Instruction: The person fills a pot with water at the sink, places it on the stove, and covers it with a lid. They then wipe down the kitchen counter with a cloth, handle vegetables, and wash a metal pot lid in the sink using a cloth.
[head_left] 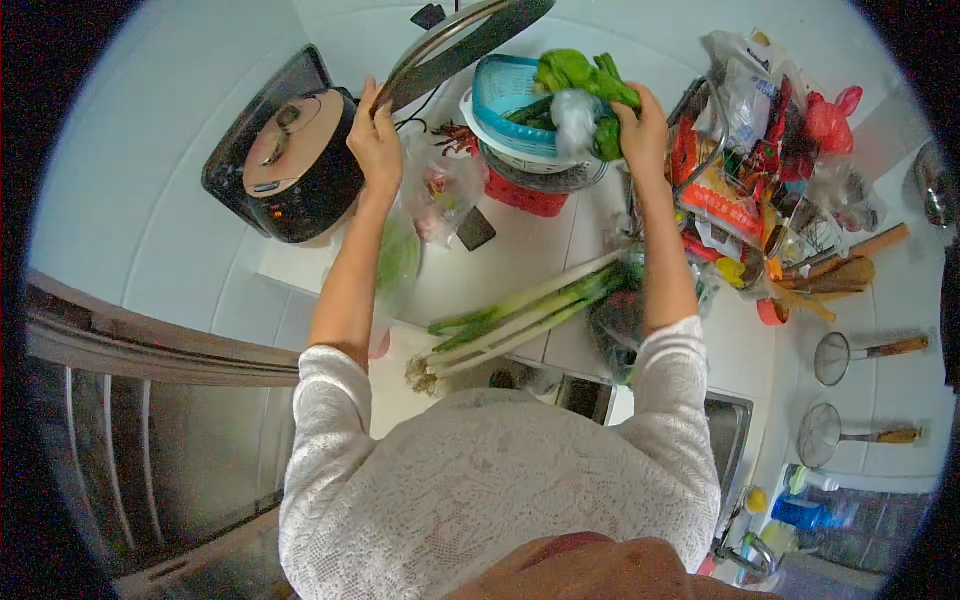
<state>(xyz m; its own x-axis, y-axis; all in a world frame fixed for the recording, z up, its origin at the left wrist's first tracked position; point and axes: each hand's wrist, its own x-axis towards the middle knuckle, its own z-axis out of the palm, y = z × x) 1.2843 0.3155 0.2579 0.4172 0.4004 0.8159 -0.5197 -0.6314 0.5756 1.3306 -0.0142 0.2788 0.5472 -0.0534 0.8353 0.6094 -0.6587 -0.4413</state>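
My left hand is closed on the rim of a large round lid, raised and tilted above the back of the counter. At the right side of a blue basket, my right hand grips green leafy vegetables. A clear plastic bag hangs by the leaves, over the basket. The blue basket rests in a white colander, with dark green vegetables inside it. Long leeks lie across the counter nearer to me.
A rice cooker stands at the left. Plastic bags with produce lie beside it. Many packets and bags are piled at the right. Two strainers hang on the right wall. A red basket sits under the colander.
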